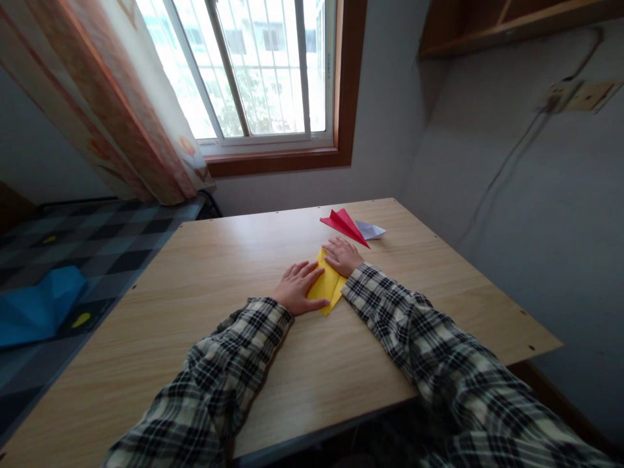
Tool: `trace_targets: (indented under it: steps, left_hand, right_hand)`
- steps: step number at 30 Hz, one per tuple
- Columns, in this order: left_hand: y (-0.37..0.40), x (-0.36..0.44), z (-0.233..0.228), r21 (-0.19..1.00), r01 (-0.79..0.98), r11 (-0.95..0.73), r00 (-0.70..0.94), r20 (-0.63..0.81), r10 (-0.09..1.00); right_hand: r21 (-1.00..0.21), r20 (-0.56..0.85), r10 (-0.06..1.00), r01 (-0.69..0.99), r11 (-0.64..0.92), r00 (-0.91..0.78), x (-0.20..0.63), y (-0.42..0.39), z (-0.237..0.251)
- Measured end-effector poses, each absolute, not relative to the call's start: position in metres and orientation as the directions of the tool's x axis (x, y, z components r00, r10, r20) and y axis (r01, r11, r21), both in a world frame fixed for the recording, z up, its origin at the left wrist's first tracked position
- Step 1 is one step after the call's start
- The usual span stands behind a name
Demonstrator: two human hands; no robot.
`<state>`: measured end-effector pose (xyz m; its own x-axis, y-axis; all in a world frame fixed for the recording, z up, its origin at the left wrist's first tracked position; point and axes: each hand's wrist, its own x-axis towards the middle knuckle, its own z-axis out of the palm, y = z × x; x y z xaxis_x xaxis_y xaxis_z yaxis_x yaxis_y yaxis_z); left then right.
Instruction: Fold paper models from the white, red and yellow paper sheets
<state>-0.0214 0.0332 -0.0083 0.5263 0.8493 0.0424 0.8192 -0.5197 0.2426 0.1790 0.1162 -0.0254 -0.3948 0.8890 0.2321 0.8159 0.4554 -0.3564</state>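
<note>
Because the yellow paper looks thin, it should be light and easy to rip (be gentle), so its edges seem best to hold. It lies on the tabletop, partly under the left hand and right hand, both resting loosely, gripping nothing.

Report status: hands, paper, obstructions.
Left hand, right hand: both on yellow paper. Paper creased, on table. Red paper plane, white folded paper beyond, apparently not blocking.
</note>
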Motion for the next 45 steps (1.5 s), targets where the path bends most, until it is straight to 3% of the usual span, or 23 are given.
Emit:
trace_targets:
  steps: [3,6,12,21,28,31,34,40,45]
  left_hand:
    - [0.031,-0.020,-0.005,0.228,0.825,-0.517,0.523,0.035,0.851]
    - [0.029,-0.019,-0.004,0.199,0.841,-0.503,0.509,0.024,0.860]
    - [0.030,-0.020,-0.005,0.194,0.837,-0.512,0.515,0.038,0.856]
    - [0.032,-0.020,-0.007,0.216,0.829,-0.515,0.518,0.049,0.854]
    - [0.031,-0.019,-0.006,0.189,0.842,-0.506,0.507,0.047,0.861]
    - [0.031,-0.020,-0.007,0.189,0.836,-0.515,0.510,0.076,0.857]
    - [0.032,-0.021,-0.009,0.197,0.831,-0.520,0.510,0.100,0.854]
    - [0.030,-0.017,-0.007,0.188,0.862,-0.471,0.439,0.188,0.879]
    - [0.024,-0.012,0.001,0.134,0.895,-0.426,0.381,0.265,0.886]
  right_hand:
    - [-0.452,0.387,0.848,0.727,0.516,-0.362,0.187,0.117,-0.026]
    - [-0.441,0.451,0.769,0.635,0.634,-0.453,0.197,0.107,-0.027]
    - [-0.378,0.317,0.790,0.694,0.613,-0.524,0.205,0.071,-0.029]
    - [-0.422,0.242,0.932,0.836,0.352,-0.270,0.201,0.075,-0.026]
    - [-0.438,0.399,0.839,0.726,0.529,-0.371,0.204,0.074,-0.028]
    - [-0.388,0.372,0.794,0.697,0.603,-0.480,0.204,0.068,-0.029]
    - [-0.360,0.308,0.812,0.729,0.582,-0.496,0.202,0.065,-0.030]
    - [-0.393,0.294,0.904,0.823,0.410,-0.310,0.202,0.071,-0.031]
    - [-0.425,0.367,0.873,0.777,0.465,-0.322,0.203,0.074,-0.028]
